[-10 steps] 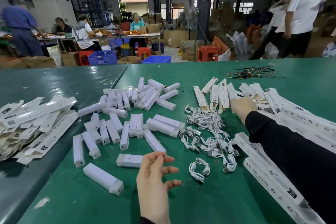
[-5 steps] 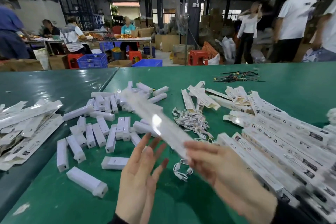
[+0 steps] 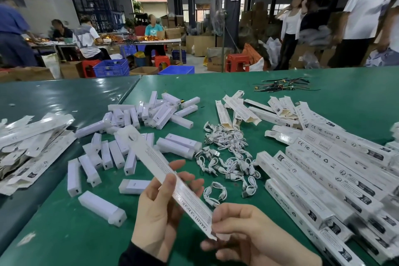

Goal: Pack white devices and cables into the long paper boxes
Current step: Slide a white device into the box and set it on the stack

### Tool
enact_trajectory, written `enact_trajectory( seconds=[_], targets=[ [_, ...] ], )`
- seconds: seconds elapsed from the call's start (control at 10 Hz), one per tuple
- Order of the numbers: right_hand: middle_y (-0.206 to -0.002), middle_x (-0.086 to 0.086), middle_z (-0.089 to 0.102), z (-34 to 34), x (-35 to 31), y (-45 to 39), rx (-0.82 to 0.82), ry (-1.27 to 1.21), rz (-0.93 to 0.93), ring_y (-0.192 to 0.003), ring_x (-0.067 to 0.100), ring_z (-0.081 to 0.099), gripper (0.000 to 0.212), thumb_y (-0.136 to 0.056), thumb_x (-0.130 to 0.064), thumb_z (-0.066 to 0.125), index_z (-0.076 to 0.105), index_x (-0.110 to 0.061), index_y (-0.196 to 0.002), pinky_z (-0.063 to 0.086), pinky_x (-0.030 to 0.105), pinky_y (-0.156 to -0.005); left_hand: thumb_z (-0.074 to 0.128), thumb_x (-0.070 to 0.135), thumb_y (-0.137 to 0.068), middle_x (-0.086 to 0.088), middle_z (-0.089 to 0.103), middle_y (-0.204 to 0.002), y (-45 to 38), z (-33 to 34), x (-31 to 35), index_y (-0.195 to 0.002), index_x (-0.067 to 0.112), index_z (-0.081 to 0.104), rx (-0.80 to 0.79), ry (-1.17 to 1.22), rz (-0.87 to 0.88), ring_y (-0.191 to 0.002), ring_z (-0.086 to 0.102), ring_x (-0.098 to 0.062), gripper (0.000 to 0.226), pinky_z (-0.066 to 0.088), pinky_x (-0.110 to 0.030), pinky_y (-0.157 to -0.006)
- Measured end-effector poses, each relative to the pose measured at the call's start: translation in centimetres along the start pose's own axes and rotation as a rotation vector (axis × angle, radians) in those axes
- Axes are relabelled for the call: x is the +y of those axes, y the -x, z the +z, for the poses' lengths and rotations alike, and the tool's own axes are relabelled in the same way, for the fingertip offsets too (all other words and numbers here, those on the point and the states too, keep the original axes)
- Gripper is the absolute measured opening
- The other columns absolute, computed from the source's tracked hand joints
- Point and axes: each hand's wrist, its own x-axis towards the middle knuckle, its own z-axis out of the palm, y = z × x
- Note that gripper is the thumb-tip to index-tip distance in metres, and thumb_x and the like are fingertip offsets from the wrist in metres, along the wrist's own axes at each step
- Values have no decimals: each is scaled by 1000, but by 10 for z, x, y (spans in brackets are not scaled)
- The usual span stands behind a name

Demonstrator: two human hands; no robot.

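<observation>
Right now both hands hold one long paper box (image 3: 170,181) above the green bench (image 3: 345,97), low in the middle of the frame. The left hand (image 3: 159,209) has thumb over the top face and fingers curled beneath its middle; the right hand (image 3: 244,229) pinches the near end, where a flap seems to sit. The far end tilts away toward the white devices (image 3: 121,147) scattered at centre left. A tangle of coiled white cables (image 3: 224,155) lies just right of them, and stacked boxes (image 3: 323,170) fill the right side. Flattened sleeves (image 3: 32,142) are heaped at the far left edge.

Judging by its look, the box is thin card: light, easily creased, and likely to buckle if squeezed across its flat faces. Holding it by the long edges near the middle, as the left hand does, should keep it square while the end is opened. The devices look rigid, smooth and light, best taken across their narrow sides. The cables are limp, so lift each by its coil.
</observation>
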Motion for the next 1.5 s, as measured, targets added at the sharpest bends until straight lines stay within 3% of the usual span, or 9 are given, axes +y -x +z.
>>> enact_trajectory(
  seconds=[0.2, 0.4, 0.5, 0.6, 0.7, 0.9, 1.1, 1.3, 1.5],
  targets=[
    [-91, 12, 74, -17, -3, -4, 251, 299, -324, -84, 18, 71, 8, -76, -11, 81, 77, -17, -78, 60, 33, -77, 90, 28, -45, -19, 64, -59, 10, 3, -5, -74, 0, 72, -51, -281, -190, -42, 61, -26, 44, 54, -31, -44],
    [-100, 4, 75, -18, -3, -1, 336, 224, -460, -90, 21, 73, 48, -63, -33, 78, 68, -19, -108, 60, 32, -69, 86, 32, -49, -3, 71, -65, 21, 11, -21, -79, 19, 80, -334, -605, -186, -54, 61, -12, 32, 51, -24, -53],
    [-91, 5, 77, -19, 0, -2, 386, 252, -476, -80, 19, 74, 33, -65, -21, 82, 72, -17, -96, 57, 24, -63, 82, 40, -50, -5, 76, -81, 25, 13, -26, -89, 20, 80, -366, -657, -177, -68, 63, -9, 44, 49, -20, -66],
    [-90, 12, 76, -20, -1, -4, 359, 165, -453, -78, 23, 74, 18, -78, 2, 73, 75, -13, -87, 58, 26, -63, 78, 57, -56, -5, 66, -68, 23, 15, -25, -87, 0, 70, -298, -627, -188, -56, 52, -16, 66, 41, -23, -55],
    [-100, 14, 75, -23, -4, -2, 280, 80, -411, -90, 28, 72, 24, -81, 0, 67, 70, -6, -104, 60, 30, -74, 64, 57, -70, -22, 67, -73, 18, 12, -21, -79, 5, 73, -267, -478, -397, -51, 60, -26, 53, 50, -28, -51],
    [-99, 15, 73, -22, -7, 1, 174, 26, -356, -68, 14, 64, 34, -83, -13, 65, 67, -14, -118, 47, 22, -56, 77, 60, -65, -16, 70, -109, 14, -2, -21, -107, 18, 72, -314, -428, -419, -94, 66, -30, 60, 52, -46, -89],
    [-91, 10, 71, -24, -6, -2, 91, 17, -355, -59, 10, 58, 40, -82, -19, 68, 65, -26, -122, 46, 20, -56, 62, 53, -85, -6, 73, -105, 12, -7, -23, -111, 26, 71, -438, -314, -551, -96, 70, -24, 38, 56, -35, -78],
    [-103, 14, 73, -20, -2, -5, 208, 88, -416, -80, 28, 59, 51, -79, -15, 67, 56, -29, -126, 49, 28, -63, 52, 56, -84, -16, 68, -80, 14, 7, -21, -103, 3, 68, -408, -222, -550, -60, 65, -27, 58, 58, -41, -54],
    [-109, 9, 73, -21, -4, -2, 180, 120, -414, -74, 14, 65, 60, -81, -18, 64, 45, -35, -135, 51, 23, -64, 68, 38, -79, -25, 65, -92, 18, 9, -16, -115, 8, 66, -461, -76, -525, -72, 65, -38, 46, 57, -55, -66]
  ],
)
